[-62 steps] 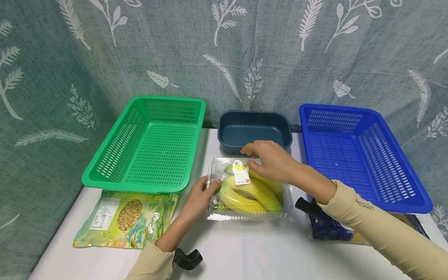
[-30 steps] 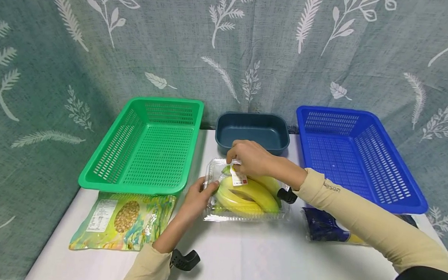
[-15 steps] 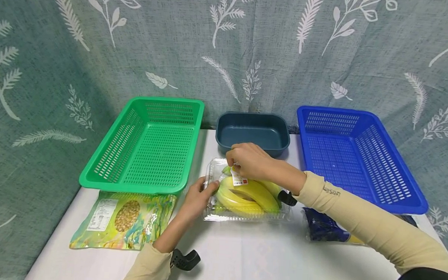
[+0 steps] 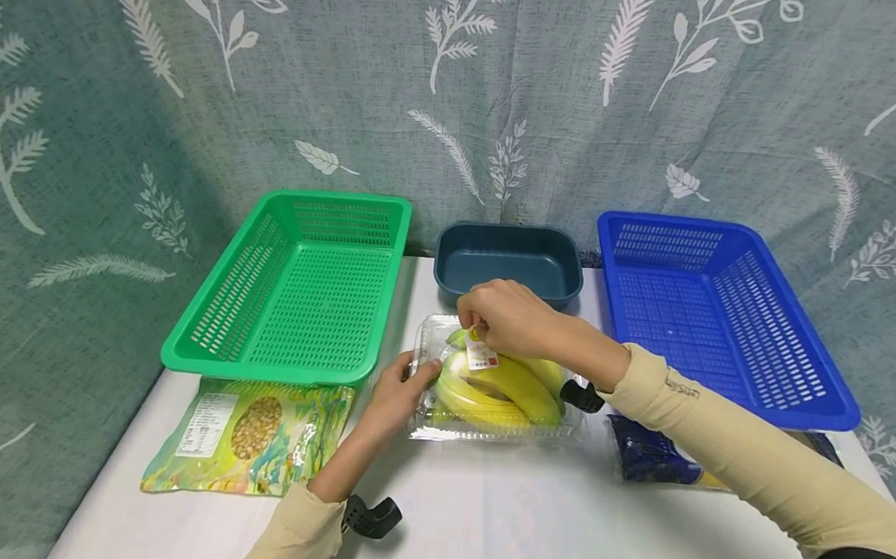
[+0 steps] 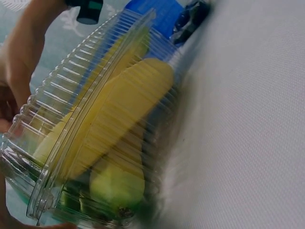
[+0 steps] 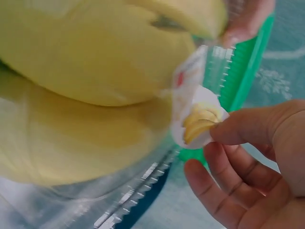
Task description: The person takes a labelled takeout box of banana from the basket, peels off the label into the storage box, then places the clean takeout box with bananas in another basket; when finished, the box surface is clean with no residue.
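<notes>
Overall, my head view puts the clear box [image 4: 428, 330] of bananas [image 4: 506, 390] on the white table [image 4: 528, 516], with the dark tub [image 4: 508, 274] just behind it. The green basket [image 4: 264, 372] is to the left, the blue basket [image 4: 671, 323] to the right. A yellow-green bag [image 4: 261, 438] lies in front of the green one, and a blue bag [image 4: 646, 455] in front of the other. The right sleeve [image 4: 734, 442] crosses there, hiding part of that blue bag. I see the left hand [image 4: 401, 387] gripping the box's left side, thumb on top. The right hand [image 4: 508, 317] bends over the white label [image 4: 482, 358] and covers its upper end, so I can't make out those fingertips here.

My left wrist view shows the box's ribbed side wall and a greenish banana end low inside it; the right hand is cut off at the edge.

My right wrist view shows what the head view hides: thumb and forefinger pinching the label's rounded end, which bends up from the lid.

Two seconds ago that rounded end lay uncovered beside the fingers; the left hand's hold looks unchanged.
</notes>
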Tool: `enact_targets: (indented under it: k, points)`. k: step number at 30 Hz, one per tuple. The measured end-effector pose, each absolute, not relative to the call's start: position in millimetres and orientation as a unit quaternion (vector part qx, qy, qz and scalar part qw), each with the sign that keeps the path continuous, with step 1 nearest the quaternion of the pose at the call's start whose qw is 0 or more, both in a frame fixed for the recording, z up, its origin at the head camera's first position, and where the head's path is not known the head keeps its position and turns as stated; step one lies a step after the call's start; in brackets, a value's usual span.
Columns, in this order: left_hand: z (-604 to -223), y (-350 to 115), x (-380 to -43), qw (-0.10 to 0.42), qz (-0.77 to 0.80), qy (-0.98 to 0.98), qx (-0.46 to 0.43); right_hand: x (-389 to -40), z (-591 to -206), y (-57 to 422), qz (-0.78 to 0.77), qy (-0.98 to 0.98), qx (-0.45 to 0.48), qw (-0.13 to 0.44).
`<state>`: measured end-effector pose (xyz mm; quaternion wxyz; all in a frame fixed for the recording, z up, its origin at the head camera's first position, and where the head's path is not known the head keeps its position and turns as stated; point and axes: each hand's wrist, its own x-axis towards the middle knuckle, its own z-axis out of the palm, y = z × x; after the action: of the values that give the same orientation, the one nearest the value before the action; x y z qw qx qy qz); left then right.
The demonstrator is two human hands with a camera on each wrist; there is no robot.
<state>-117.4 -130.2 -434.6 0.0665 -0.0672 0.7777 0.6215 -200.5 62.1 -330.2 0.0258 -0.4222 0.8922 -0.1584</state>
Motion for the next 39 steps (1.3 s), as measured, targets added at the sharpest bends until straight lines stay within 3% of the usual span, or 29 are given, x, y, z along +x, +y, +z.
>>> enact_targets:
  k: [39]
  points:
    - [-436,-131,-117,0.069,0.627,0.774,-0.062,-180,-289,105,-0.161,0.885,-0.433,-0.058]
